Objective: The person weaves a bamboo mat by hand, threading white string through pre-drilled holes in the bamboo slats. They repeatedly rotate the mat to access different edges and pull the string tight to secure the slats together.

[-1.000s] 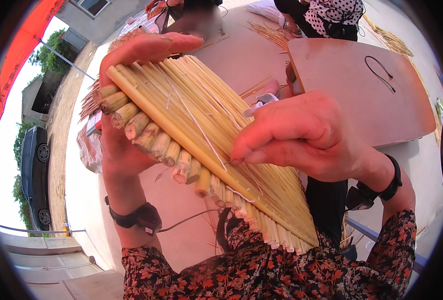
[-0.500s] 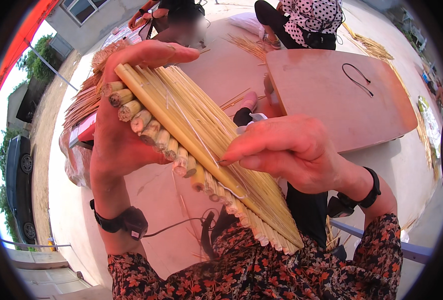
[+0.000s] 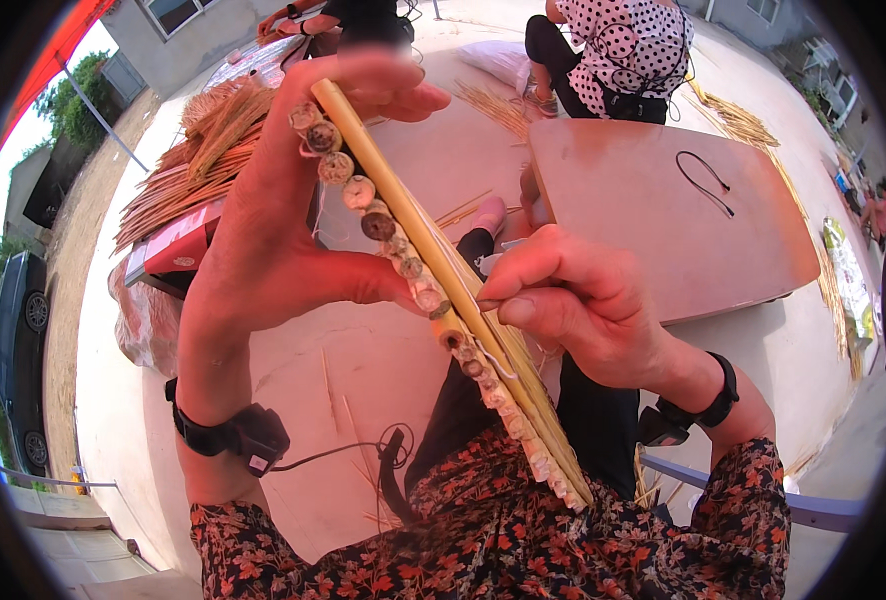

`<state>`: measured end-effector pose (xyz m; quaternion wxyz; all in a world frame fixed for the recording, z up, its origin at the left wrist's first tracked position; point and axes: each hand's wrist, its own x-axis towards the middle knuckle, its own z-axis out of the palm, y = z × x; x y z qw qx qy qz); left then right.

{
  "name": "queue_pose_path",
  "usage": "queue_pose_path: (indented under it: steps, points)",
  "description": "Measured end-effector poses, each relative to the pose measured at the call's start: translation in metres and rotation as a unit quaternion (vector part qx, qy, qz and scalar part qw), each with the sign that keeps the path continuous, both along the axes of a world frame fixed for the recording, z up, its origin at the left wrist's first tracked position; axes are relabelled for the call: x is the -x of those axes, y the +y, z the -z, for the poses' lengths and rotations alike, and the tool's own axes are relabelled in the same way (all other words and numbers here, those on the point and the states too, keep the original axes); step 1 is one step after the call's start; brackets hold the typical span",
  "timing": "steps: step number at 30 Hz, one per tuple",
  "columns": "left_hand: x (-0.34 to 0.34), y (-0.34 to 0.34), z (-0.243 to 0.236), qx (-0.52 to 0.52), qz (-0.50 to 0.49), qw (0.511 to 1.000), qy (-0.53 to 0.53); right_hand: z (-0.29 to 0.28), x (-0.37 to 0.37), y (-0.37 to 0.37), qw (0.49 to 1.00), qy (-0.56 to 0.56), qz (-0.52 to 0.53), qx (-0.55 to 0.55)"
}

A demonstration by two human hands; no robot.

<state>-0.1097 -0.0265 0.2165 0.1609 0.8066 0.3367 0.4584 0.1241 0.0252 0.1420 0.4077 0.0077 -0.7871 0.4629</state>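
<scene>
Yellow mat of round dried stalks [image 3: 431, 250] sits at centre of view, tilted, running 11 to 5 o'clock; cut ends face 8 o'clock. Left hand [image 3: 263, 240], at 10 o'clock, grips its upper part between thumb and fingers. Right hand [image 3: 588, 305], at 3 o'clock, is closed in a thumb-and-forefinger pinch at the mat; cannot tell what the tips hold. Pinkish-grey flat tabletop [image 3: 683, 220]: 2 o'clock. Reddish-brown stalk pile [image 3: 203, 160]: 10 o'clock.

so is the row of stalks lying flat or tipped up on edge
Tipped up, nearly on edge: the row of stalks shows mainly cut ends and one long stalk.
</scene>
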Motion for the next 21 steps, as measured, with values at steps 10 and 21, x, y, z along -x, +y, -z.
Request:
queue_pose_path:
  steps: [10, 21]
  points:
    - [-0.01, 0.027, -0.014, -0.006, 0.039, 0.989, 0.142, 0.006, -0.028, -0.011, 0.966, -0.005, 0.002, 0.259]
    - [-0.039, 0.04, -0.017, 0.025, 0.069, 0.988, 0.133, 0.004, -0.059, -0.018, 0.974, -0.06, 0.119, 0.184]
